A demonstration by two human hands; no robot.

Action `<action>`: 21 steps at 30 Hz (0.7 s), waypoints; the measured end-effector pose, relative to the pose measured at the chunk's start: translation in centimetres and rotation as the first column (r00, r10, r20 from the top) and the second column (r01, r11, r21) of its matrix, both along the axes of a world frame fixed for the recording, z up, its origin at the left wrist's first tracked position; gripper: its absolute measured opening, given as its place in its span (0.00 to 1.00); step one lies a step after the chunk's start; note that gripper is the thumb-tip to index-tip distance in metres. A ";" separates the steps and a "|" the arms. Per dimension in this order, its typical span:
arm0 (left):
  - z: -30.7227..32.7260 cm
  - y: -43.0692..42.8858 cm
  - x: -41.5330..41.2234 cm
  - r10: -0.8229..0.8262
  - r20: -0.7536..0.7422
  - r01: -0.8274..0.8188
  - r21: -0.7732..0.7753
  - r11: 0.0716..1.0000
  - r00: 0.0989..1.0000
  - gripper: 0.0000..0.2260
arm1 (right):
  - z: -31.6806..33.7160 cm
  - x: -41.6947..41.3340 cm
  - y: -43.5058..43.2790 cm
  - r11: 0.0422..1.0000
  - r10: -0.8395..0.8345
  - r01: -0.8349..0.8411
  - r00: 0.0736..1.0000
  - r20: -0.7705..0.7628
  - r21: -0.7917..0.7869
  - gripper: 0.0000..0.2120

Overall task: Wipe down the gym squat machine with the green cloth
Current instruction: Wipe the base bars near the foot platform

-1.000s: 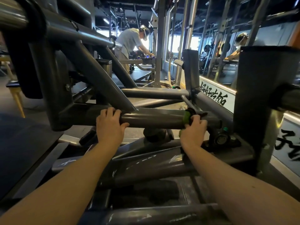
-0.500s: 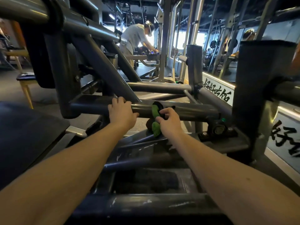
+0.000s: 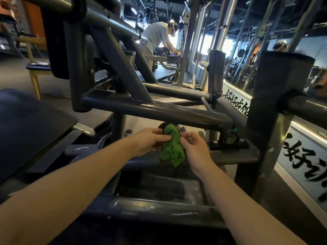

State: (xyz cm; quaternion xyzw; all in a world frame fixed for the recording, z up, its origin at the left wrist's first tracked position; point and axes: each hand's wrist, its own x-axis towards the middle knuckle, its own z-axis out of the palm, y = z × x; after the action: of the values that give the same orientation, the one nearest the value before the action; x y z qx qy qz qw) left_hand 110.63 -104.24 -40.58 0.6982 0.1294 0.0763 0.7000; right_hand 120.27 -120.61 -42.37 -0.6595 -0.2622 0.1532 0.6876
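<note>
The crumpled green cloth (image 3: 172,147) hangs between my two hands, below and in front of the squat machine's grey horizontal bar (image 3: 159,110). My left hand (image 3: 150,141) pinches the cloth's upper left side. My right hand (image 3: 193,147) pinches its right side with fingertips. Both hands are off the bar and hover over the machine's lower frame. The dark steel frame of the machine fills most of the view.
A black padded post (image 3: 276,106) stands close on the right, a dark pad (image 3: 30,124) on the left. A bearing block (image 3: 229,138) sits under the bar's right end. Another person (image 3: 156,39) bends over equipment farther back. A stool (image 3: 37,71) stands at left.
My left hand let go of the horizontal bar and took hold of the cloth. My right hand pulled the cloth off the bar and down toward me.
</note>
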 end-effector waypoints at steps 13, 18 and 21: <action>-2.4 -3.9 2.9 -0.037 -0.084 0.066 0.368 0.927 0.996 0.08 | -2.4 -1.1 -8.2 0.965 0.027 -0.043 0.998 -0.065 -0.259 0.13; -2.2 -7.2 4.8 -0.128 -0.049 0.137 0.380 0.915 0.991 0.09 | -2.0 -0.3 -10.2 0.983 -0.075 0.033 0.970 -0.231 -0.181 0.04; -1.7 -8.1 5.7 -0.192 -0.060 0.200 0.415 0.888 0.980 0.10 | -2.2 0.5 -12.0 0.975 -0.074 0.025 0.974 -0.216 -0.223 0.08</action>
State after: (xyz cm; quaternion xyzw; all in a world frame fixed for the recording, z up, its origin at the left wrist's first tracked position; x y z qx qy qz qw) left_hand 116.36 -112.30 -42.33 0.8420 0.0449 0.0254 0.5370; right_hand 120.74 -132.61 -44.60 -0.7161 -0.1484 0.2370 0.6395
